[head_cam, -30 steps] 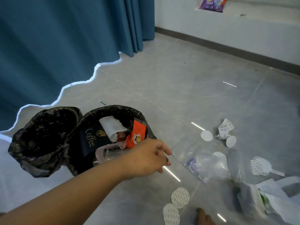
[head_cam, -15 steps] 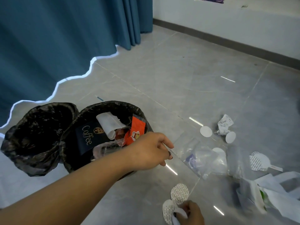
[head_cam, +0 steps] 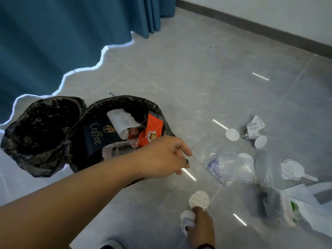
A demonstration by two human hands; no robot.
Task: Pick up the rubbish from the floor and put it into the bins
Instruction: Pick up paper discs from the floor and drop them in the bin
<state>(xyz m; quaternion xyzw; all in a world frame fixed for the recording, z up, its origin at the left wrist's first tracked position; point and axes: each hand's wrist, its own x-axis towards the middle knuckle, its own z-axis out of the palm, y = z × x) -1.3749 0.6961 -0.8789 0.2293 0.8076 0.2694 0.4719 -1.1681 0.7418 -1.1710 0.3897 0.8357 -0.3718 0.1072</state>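
Two bins lined with black bags stand side by side at the left. The left bin (head_cam: 45, 130) looks empty. The right bin (head_cam: 158, 108) holds a dark coffee pack, white paper and a red wrapper. My left hand (head_cam: 165, 157) reaches across in front of the right bin and pinches the near edge of a clear plastic bag (head_cam: 222, 164) lying on the floor. At the bottom edge, my right hand (head_cam: 202, 229) grips a bent round printed seal (head_cam: 186, 221), with its fingertips beside another round seal (head_cam: 199, 199) flat on the floor.
More litter lies to the right: a crumpled paper (head_cam: 254, 127), two white discs (head_cam: 232, 134), a tabbed seal (head_cam: 292, 169) and a white plastic bag (head_cam: 314, 209). A blue curtain (head_cam: 53, 42) hangs behind the bins. A dark skirting board (head_cam: 269, 31) runs along the far wall.
My right hand came up from the bottom edge and took hold of one round seal. My left hand stayed at the clear bag's edge. The view tilted down.
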